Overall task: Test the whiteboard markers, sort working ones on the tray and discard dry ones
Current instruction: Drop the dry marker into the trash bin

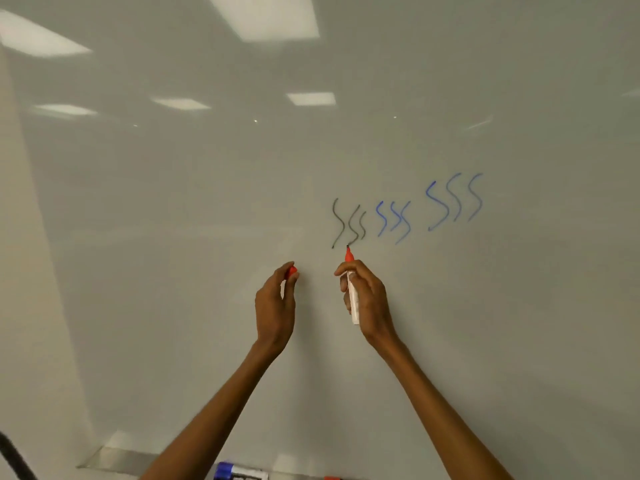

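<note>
My right hand (367, 299) grips an uncapped red marker (352, 299) with a white barrel, held upright. Its tip touches the whiteboard (173, 237) at the foot of some grey squiggles (348, 223). My left hand (275, 306) is raised beside it, a hand's width to the left, pinching the red cap (292, 271) between thumb and fingertips. Blue squiggles (393, 221) and a second, larger blue group (453, 200) run to the right of the grey ones. On the clear tray (114, 459) under the board lies a blue-capped marker (239, 472).
A small red object (332, 477), maybe another marker, shows on the tray at the bottom edge. A dark strap or cable (14, 459) crosses the bottom left corner. Ceiling lights reflect in the glossy board.
</note>
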